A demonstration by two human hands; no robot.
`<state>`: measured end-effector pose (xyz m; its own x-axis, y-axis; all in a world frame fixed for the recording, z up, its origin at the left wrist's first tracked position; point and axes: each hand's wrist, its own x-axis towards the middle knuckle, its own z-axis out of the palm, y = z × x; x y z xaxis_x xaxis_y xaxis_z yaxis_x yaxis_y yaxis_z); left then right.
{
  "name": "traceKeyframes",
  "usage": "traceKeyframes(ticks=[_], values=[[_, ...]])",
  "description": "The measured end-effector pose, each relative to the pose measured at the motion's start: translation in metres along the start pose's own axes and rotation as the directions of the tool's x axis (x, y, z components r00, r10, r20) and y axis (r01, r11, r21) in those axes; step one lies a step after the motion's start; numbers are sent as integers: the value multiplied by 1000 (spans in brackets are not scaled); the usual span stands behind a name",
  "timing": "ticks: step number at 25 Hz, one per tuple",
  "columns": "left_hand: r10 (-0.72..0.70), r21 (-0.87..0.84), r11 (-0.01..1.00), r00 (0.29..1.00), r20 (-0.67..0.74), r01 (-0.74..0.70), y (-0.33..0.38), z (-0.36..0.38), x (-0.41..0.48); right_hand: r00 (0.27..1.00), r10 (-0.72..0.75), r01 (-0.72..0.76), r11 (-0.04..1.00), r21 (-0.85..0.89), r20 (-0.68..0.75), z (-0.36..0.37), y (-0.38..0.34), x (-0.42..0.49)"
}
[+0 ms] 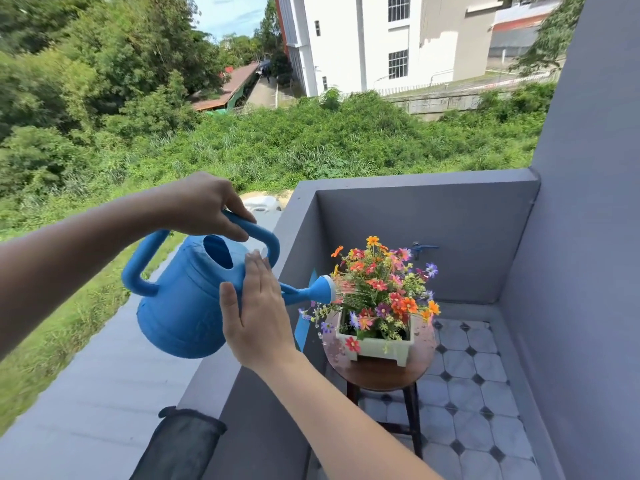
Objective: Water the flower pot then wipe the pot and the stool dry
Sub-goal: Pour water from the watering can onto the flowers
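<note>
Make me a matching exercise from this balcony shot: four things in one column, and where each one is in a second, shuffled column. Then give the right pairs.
Things:
1. watering can
2. white flower pot
3. dark cloth
4. blue tap

Places:
A. draped over the balcony ledge, near the bottom of the view
B. fixed to the grey back wall, behind the flowers
C. standing on the round wooden stool
D. held up and tilted, left hand on its top handle, right hand flat against its side

Pairs: 1-D, 2-C, 3-A, 4-B
</note>
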<state>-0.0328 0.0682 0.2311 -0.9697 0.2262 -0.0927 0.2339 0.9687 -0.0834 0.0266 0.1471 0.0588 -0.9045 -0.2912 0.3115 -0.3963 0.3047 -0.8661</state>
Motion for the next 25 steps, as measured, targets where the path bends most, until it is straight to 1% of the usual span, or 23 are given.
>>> traceKeyframes(ticks=[5,8,10,13,17,21,25], values=[[57,-9,998,998,15,-57,14,-7,-3,989,-100,89,991,-99,-112,-11,1,-10],[78,-38,996,997,-23,-79,24,-13,1,971,-141,118,984,-130,-191,-22,3,-9],[79,-41,996,995,-54,-81,28,-17,4,964,-143,115,985,-132,-226,-28,4,-4],[44,-36,998,996,-73,-47,24,-24,4,975,-111,92,990,-105,-192,-31,-1,5],[-7,12,1000,998,-62,7,13,-31,-3,989,-80,76,996,-43,-120,-21,-14,10],[-55,62,997,998,-8,55,1,-28,-12,997,-51,54,998,45,-56,-4,-24,3],[-60,64,996,996,70,56,4,-23,-20,999,-41,43,997,70,-33,4,-26,-11]])
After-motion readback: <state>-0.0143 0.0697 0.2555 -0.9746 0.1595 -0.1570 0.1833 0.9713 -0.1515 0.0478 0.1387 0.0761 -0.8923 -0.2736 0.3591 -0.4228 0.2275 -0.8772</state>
